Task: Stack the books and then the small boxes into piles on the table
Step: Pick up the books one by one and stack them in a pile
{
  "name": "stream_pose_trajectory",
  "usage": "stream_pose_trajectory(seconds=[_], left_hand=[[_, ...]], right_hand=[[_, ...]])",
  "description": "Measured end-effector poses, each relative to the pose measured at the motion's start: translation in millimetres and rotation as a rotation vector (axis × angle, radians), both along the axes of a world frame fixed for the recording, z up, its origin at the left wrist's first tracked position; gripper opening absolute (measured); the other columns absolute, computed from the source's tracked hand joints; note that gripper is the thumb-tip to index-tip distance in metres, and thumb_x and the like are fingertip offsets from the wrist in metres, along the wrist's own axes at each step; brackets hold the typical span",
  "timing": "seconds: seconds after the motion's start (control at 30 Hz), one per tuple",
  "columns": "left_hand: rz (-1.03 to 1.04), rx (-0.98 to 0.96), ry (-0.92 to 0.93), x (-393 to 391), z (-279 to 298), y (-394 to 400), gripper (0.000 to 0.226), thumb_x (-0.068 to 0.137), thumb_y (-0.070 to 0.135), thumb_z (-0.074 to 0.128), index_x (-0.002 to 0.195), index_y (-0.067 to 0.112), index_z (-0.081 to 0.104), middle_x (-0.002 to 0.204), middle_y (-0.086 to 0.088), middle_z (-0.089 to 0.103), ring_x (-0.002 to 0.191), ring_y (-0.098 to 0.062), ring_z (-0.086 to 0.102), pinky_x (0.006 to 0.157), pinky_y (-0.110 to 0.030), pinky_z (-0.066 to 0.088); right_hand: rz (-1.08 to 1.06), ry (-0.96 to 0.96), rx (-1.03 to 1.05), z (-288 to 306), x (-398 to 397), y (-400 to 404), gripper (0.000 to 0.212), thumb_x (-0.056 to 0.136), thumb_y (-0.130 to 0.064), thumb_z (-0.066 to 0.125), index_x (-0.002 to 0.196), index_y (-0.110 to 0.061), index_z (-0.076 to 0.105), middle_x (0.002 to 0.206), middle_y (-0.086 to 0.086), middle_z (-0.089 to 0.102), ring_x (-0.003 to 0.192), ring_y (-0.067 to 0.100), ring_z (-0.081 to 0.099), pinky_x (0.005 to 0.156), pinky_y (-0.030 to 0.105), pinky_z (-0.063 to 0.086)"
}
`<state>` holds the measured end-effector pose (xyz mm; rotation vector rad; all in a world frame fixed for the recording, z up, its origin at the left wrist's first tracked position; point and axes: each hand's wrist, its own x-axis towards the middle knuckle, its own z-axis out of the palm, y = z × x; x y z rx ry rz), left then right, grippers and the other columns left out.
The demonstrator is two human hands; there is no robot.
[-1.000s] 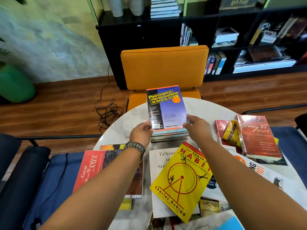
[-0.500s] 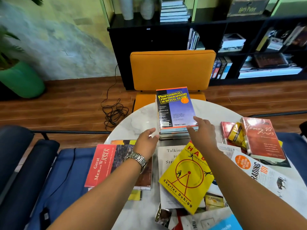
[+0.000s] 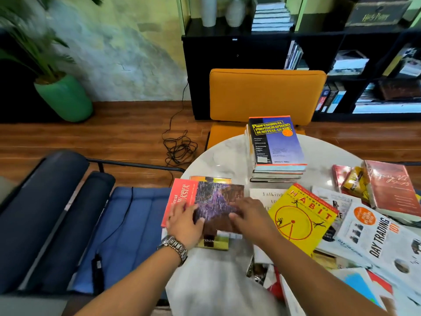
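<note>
On the round white table (image 3: 223, 156), a pile of books (image 3: 276, 173) stands at the far side, topped by a blue photographer's guide (image 3: 275, 142). The red and purple book on women of Asia (image 3: 182, 192) lies at the table's left edge on another yellow-edged book (image 3: 211, 244). My left hand (image 3: 184, 221) rests on its cover near the left side. My right hand (image 3: 248, 215) lies on its right part, fingers on the cover. Whether either hand grips an edge is blurred. Loose to the right lie the yellow Habit book (image 3: 300, 217) and a white Day Trading book (image 3: 376, 231).
A red Henry VI book (image 3: 391, 190) leans over a small yellow box (image 3: 353, 181) at the right. More books and packets crowd the near right of the table. An orange chair (image 3: 266, 94) stands behind the table, a blue seat (image 3: 127, 224) to the left.
Both hands let go of the blue book, left on the pile, and came back and left onto the red and purple book. The camera turned left.
</note>
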<state>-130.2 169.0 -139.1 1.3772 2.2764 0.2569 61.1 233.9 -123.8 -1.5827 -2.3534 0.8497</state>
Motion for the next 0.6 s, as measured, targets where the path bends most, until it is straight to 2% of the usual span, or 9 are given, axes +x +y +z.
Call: stream_pose_trajectory(seconds=[0.1, 0.2, 0.23, 0.3, 0.37, 0.43, 0.47, 0.53, 0.6], left_hand=[[0.236, -0.011, -0.015, -29, -4, -18, 0.076, 0.083, 0.050, 0.059, 0.148, 0.030, 0.025, 0.159, -0.004, 0.011, 0.146, -0.032, 0.010, 0.117, -0.048, 0.016], [0.536, -0.004, -0.432, -50, -4, -21, 0.094, 0.080, 0.041, 0.070, 0.152, 0.016, 0.014, 0.154, -0.012, 0.028, 0.139, -0.032, 0.033, 0.111, -0.046, 0.033], [0.599, 0.014, -0.569, -56, -2, -21, 0.094, 0.079, 0.037, 0.072, 0.151, 0.014, 0.017, 0.150, -0.011, 0.037, 0.134, -0.031, 0.041, 0.108, -0.044, 0.037], [0.641, 0.042, -0.687, -63, -6, -20, 0.091, 0.072, 0.042, 0.075, 0.146, 0.014, 0.032, 0.144, -0.007, 0.046, 0.126, -0.029, 0.051, 0.106, -0.043, 0.042], [0.641, 0.099, -0.755, -68, -5, -19, 0.078, 0.068, 0.042, 0.076, 0.136, 0.014, 0.049, 0.130, -0.002, 0.059, 0.113, -0.024, 0.062, 0.098, -0.042, 0.050], [0.672, 0.184, -0.933, -64, 6, -14, 0.043, 0.079, 0.027, 0.073, 0.118, 0.009, 0.063, 0.106, -0.005, 0.071, 0.093, -0.020, 0.068, 0.087, -0.038, 0.056], [0.701, 0.207, -1.070, -61, 13, -11, 0.028, 0.085, 0.019, 0.069, 0.110, 0.006, 0.064, 0.098, -0.008, 0.072, 0.087, -0.021, 0.068, 0.084, -0.038, 0.056], [0.698, 0.240, -1.293, -56, 25, -6, 0.018, 0.089, 0.012, 0.063, 0.106, 0.006, 0.058, 0.098, -0.012, 0.069, 0.087, -0.025, 0.066, 0.085, -0.043, 0.055], [0.612, 0.271, -1.335, -53, 36, 0, 0.019, 0.090, 0.014, 0.061, 0.107, 0.008, 0.055, 0.098, -0.011, 0.068, 0.086, -0.024, 0.066, 0.083, -0.042, 0.054]], right_hand=[[0.104, -0.129, -0.058, -4, -19, -16, 0.045, 0.091, -0.045, 0.054, 0.135, -0.031, 0.053, 0.148, -0.001, 0.043, 0.136, 0.021, 0.035, 0.112, 0.032, 0.026], [0.118, -0.188, -0.071, -7, -31, -27, 0.046, 0.093, -0.046, 0.051, 0.137, -0.034, 0.050, 0.154, -0.006, 0.033, 0.142, 0.020, 0.023, 0.116, 0.036, 0.022], [0.111, -0.197, -0.076, -8, -34, -29, 0.046, 0.092, -0.046, 0.051, 0.137, -0.034, 0.050, 0.154, -0.007, 0.032, 0.143, 0.020, 0.020, 0.117, 0.039, 0.021], [0.102, -0.218, -0.072, -9, -35, -32, 0.047, 0.091, -0.048, 0.052, 0.136, -0.037, 0.050, 0.154, -0.008, 0.031, 0.143, 0.019, 0.020, 0.117, 0.042, 0.022], [0.080, -0.215, -0.073, -9, -39, -33, 0.048, 0.090, -0.047, 0.053, 0.137, -0.039, 0.048, 0.153, -0.008, 0.031, 0.141, 0.019, 0.023, 0.116, 0.042, 0.024], [0.042, -0.181, -0.099, -8, -40, -34, 0.050, 0.090, -0.045, 0.055, 0.138, -0.040, 0.045, 0.153, -0.007, 0.031, 0.140, 0.020, 0.026, 0.115, 0.041, 0.027], [0.023, -0.158, -0.114, -8, -41, -34, 0.051, 0.090, -0.044, 0.056, 0.139, -0.040, 0.044, 0.152, -0.006, 0.030, 0.140, 0.021, 0.027, 0.115, 0.040, 0.027], [-0.005, -0.096, -0.129, -6, -43, -34, 0.053, 0.090, -0.042, 0.058, 0.140, -0.040, 0.043, 0.152, -0.004, 0.030, 0.140, 0.021, 0.027, 0.114, 0.039, 0.029], [-0.023, -0.056, -0.120, -4, -43, -32, 0.060, 0.088, -0.042, 0.061, 0.144, -0.037, 0.039, 0.153, -0.002, 0.028, 0.142, 0.021, 0.025, 0.115, 0.037, 0.028]])
